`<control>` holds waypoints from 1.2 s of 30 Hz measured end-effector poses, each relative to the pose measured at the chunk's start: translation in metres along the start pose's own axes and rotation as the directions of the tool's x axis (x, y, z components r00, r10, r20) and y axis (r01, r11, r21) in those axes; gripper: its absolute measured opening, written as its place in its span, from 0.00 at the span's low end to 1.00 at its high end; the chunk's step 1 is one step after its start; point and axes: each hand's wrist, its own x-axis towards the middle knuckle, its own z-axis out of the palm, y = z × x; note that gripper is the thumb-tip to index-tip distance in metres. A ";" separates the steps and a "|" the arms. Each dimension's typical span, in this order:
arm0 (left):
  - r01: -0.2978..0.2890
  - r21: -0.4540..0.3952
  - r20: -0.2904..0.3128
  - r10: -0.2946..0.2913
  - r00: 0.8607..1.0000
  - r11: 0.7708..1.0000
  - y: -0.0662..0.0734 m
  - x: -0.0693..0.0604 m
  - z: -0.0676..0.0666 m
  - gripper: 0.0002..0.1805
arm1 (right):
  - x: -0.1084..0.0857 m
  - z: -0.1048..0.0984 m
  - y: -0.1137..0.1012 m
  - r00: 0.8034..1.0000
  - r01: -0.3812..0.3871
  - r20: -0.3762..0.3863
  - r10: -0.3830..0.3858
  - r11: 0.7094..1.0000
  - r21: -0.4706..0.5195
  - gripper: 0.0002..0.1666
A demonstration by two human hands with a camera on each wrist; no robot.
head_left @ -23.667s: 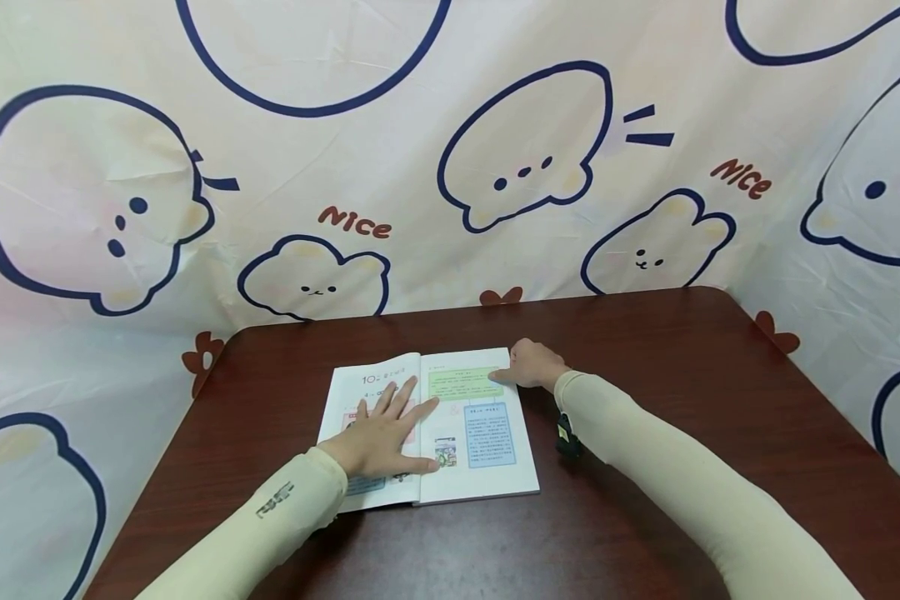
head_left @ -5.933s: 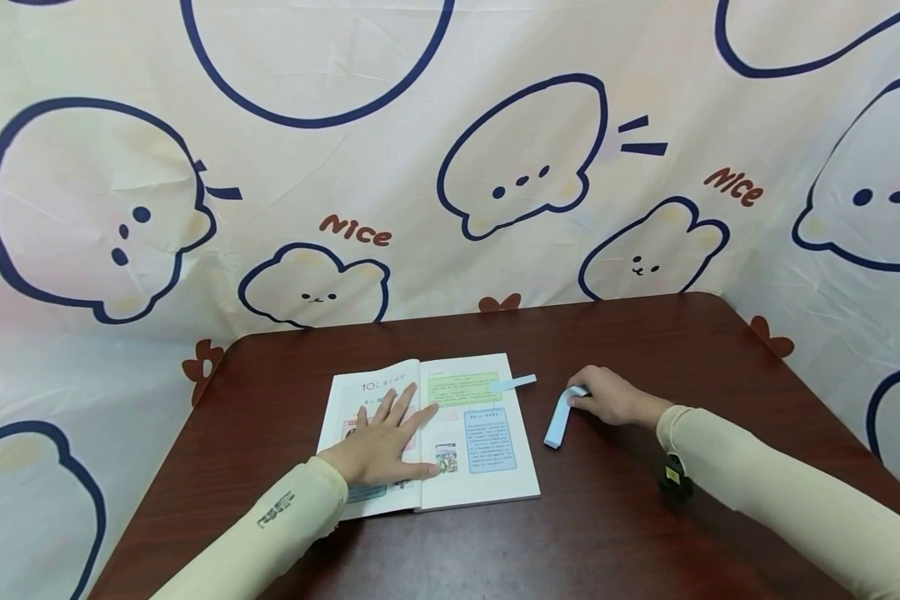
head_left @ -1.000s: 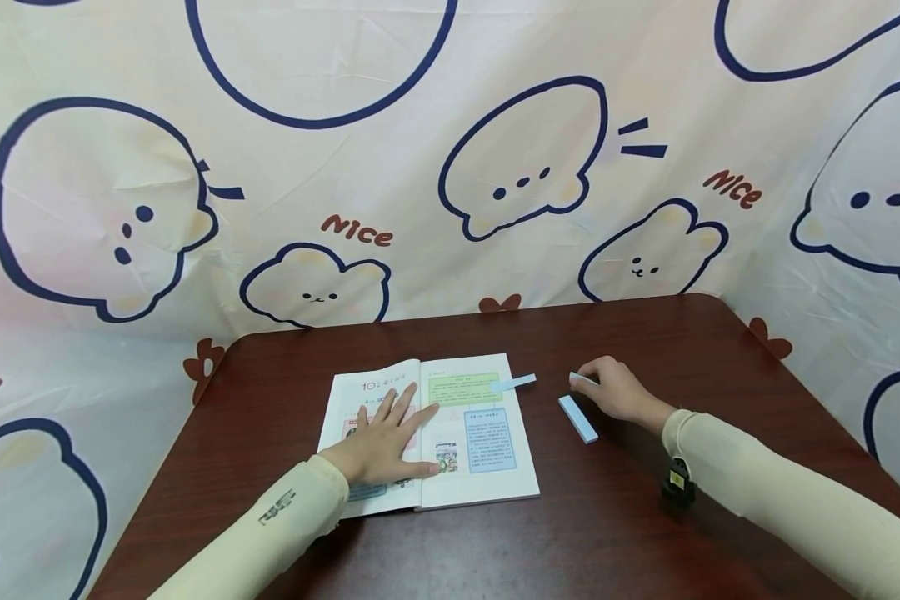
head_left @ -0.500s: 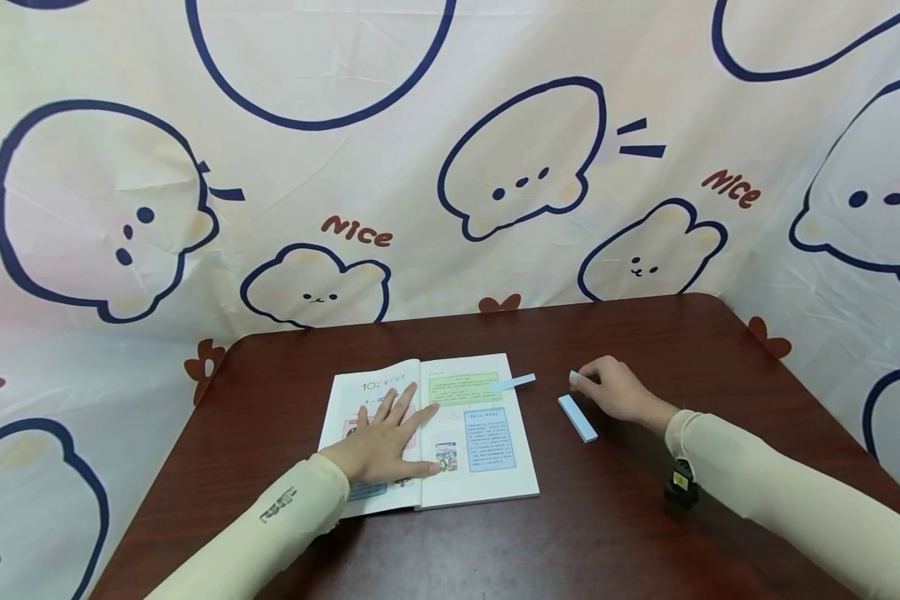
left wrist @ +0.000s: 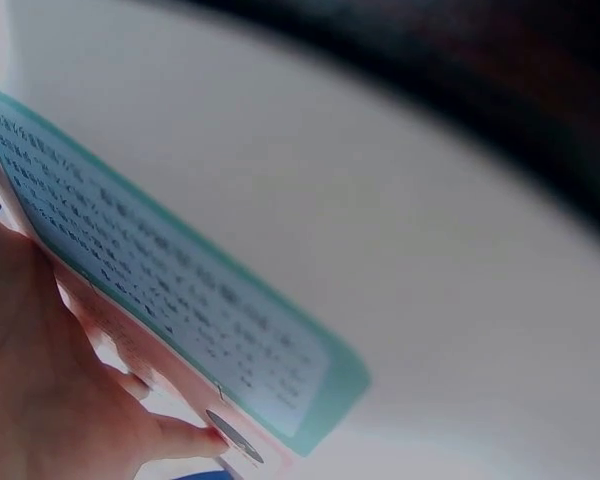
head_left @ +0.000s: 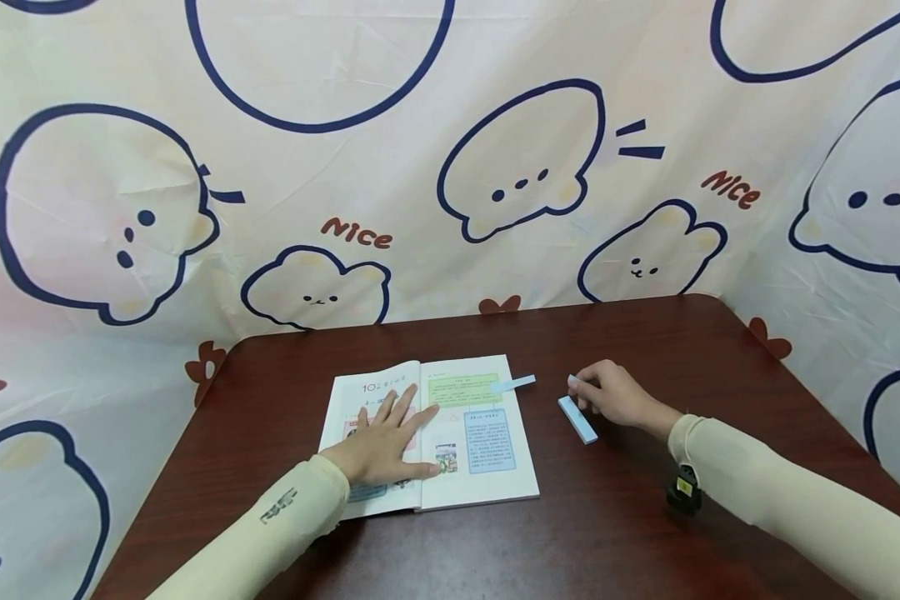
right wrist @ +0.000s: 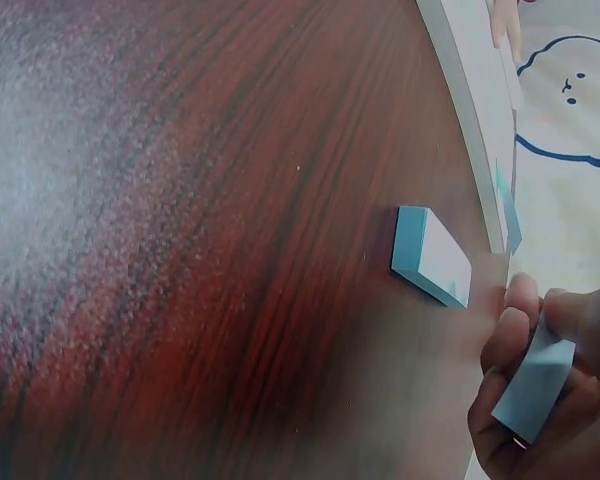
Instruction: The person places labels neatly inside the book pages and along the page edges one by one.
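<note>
Now off the blue pad (head_left: 577, 419), a slip (right wrist: 536, 385) sits pinched in the right hand (head_left: 624, 397). The left hand (head_left: 382, 446) lies spread wide on the book (head_left: 487, 437) marked "10"; far backdrop (head_left: 420, 208) reads "Nice"

Table (head_left: 450, 554): dark brown, wood-grained, rounded at far corners.
Backdrop (head_left: 401, 179): pale, printed with navy-outlined animals (head_left: 319, 287).
Lettering (head_left: 356, 232): red-brown, reading "Nice".

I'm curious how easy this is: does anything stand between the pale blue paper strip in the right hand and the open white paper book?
Nothing visible fully blocks the held strip. Another pale blue paper strip juts from the book toward the right hand, and a pale blue rectangular block lies beside the direct path.
</note>
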 end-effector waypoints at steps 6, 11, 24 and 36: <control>0.003 0.002 -0.004 -0.003 1.000 1.000 0.000 0.000 0.001 0.55 | 0.000 0.002 0.000 1.000 0.009 -0.015 -0.009 1.000 0.012 0.16; 0.005 0.002 -0.007 -0.005 1.000 1.000 0.000 0.000 0.002 0.55 | 0.000 0.004 -0.001 1.000 -0.015 -0.009 0.015 0.999 0.033 0.16; 0.005 0.005 -0.005 -0.005 1.000 1.000 0.000 0.000 0.000 0.54 | -0.002 0.005 -0.007 0.999 0.001 -0.042 -0.003 0.999 -0.035 0.17; 0.011 0.004 -0.002 -0.011 1.000 1.000 0.000 0.000 0.000 0.55 | 0.002 0.008 -0.008 0.996 -0.083 -0.019 0.084 0.995 0.052 0.26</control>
